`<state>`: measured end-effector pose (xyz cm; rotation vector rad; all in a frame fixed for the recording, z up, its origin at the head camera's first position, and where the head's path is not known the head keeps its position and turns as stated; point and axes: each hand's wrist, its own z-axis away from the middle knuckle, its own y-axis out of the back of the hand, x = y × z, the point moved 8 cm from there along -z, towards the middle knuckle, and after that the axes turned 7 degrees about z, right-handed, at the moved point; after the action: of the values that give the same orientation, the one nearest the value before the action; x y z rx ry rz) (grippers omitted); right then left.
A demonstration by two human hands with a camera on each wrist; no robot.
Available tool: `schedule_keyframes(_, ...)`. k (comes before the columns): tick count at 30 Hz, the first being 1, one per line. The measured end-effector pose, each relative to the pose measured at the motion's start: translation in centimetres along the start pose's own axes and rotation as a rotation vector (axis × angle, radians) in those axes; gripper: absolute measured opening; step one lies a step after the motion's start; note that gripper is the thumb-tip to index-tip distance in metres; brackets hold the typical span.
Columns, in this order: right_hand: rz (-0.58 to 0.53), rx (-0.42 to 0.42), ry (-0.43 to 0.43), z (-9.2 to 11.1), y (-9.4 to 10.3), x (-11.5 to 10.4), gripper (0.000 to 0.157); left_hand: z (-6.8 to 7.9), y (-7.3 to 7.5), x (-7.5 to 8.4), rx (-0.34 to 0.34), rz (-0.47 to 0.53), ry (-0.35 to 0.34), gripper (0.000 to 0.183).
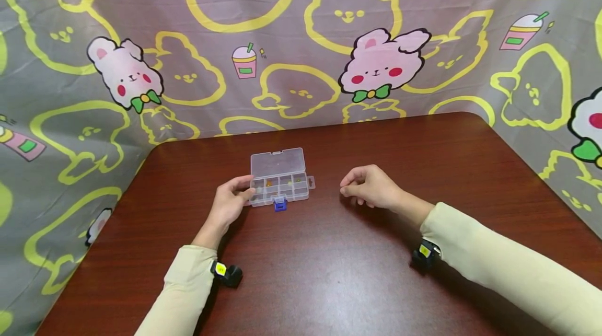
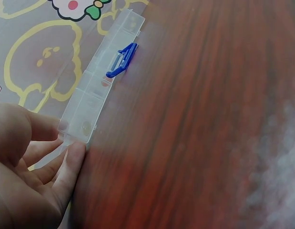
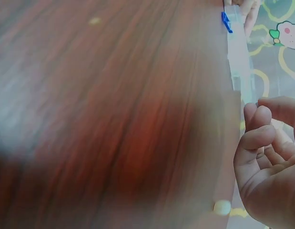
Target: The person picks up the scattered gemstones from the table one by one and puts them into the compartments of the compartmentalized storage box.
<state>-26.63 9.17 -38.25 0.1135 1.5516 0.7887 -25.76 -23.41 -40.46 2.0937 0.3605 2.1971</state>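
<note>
A clear plastic compartment box (image 1: pixel 279 189) lies on the table with its lid (image 1: pixel 277 163) open at the back and a blue latch (image 1: pixel 280 204) at the front. Small orange and yellow bits sit in some compartments. My left hand (image 1: pixel 229 203) grips the box's left end between thumb and fingers, also seen close in the left wrist view. To the right of the box, my right hand (image 1: pixel 371 187) hovers low over the table, thumb and fingertips drawn together. I cannot tell whether something tiny is pinched there.
The box stands on a dark red-brown wooden table (image 1: pixel 338 284). A cartoon-printed cloth (image 1: pixel 291 38) hangs behind it and along both sides. A hanging tab (image 1: pixel 311 182) sticks out from the box's right end. Each wrist wears a small black camera (image 1: pixel 227 274).
</note>
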Motion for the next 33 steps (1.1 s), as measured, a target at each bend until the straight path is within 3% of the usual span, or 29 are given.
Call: schedule_keyframes(33,-0.030,-0.012,0.075,-3.8,-5.1,-4.9,0.004,0.1,0.0,0.0,0.000,0.009,0.003,0.038)
